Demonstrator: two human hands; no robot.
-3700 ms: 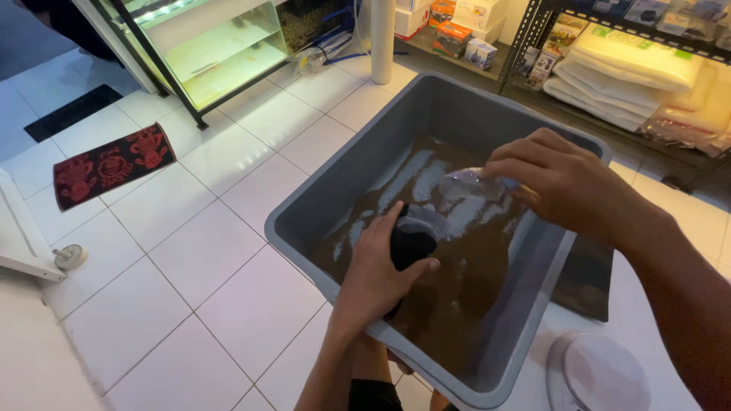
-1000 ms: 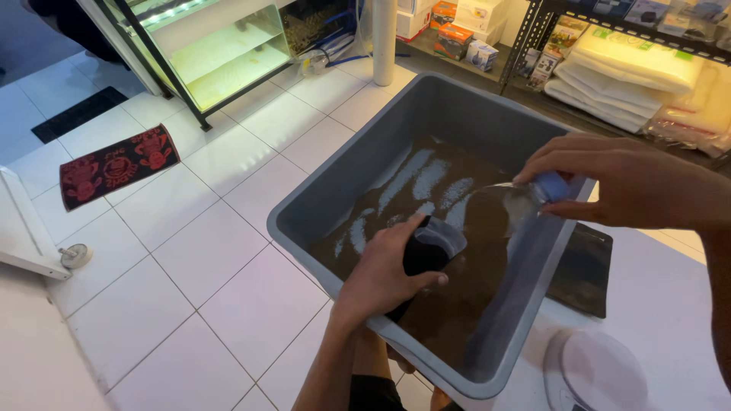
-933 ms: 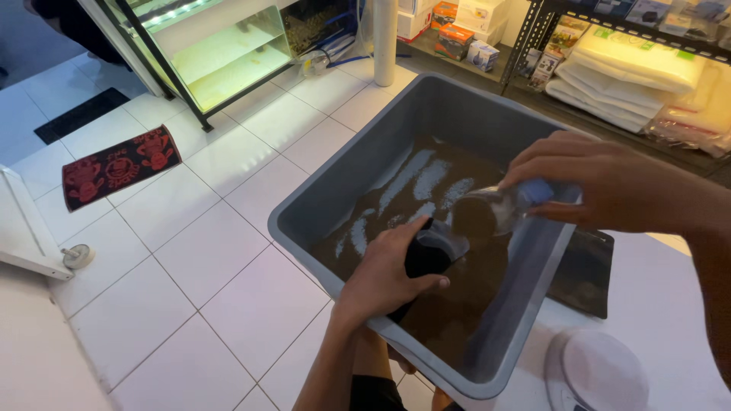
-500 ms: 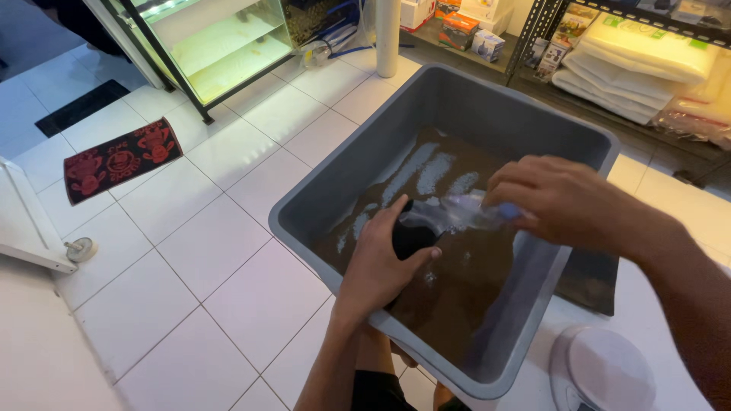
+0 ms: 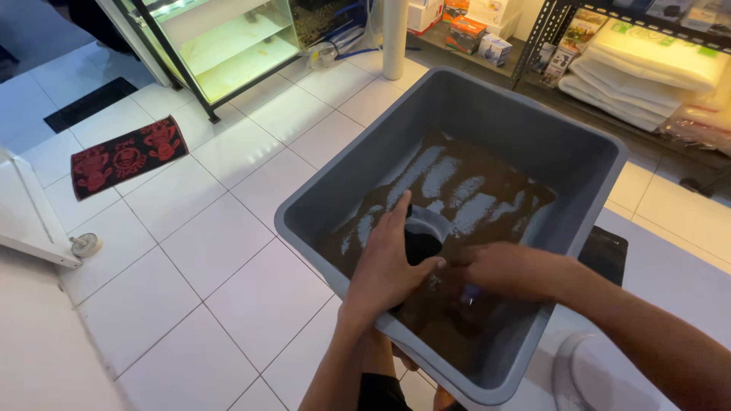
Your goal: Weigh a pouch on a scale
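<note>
A large grey plastic tub (image 5: 327, 190) holds a layer of dark brown granular soil (image 5: 487, 202), with pale patches of bare bottom at the back. My left hand (image 5: 384, 270) grips a small black cup (image 5: 423, 237) with a pale rim, held upright inside the tub. My right hand (image 5: 506, 270) is low over the soil near the front wall, to the right of the cup. It is closed around a small scoop (image 5: 470, 294), of which only a bluish bit shows under the fingers. The image of this hand is blurred.
The tub rests on a white counter beside a black pad (image 5: 609, 255) and a white round object (image 5: 582, 373). Below lie white floor tiles, a red-and-black mat (image 5: 126, 156), a glass tank (image 5: 228, 38), a white post (image 5: 394, 34) and shelves with white bags (image 5: 647, 61).
My right hand has dropped from above the cup, where it held the scoop level, down to the soil near the tub's front. The left hand and cup stay put.
</note>
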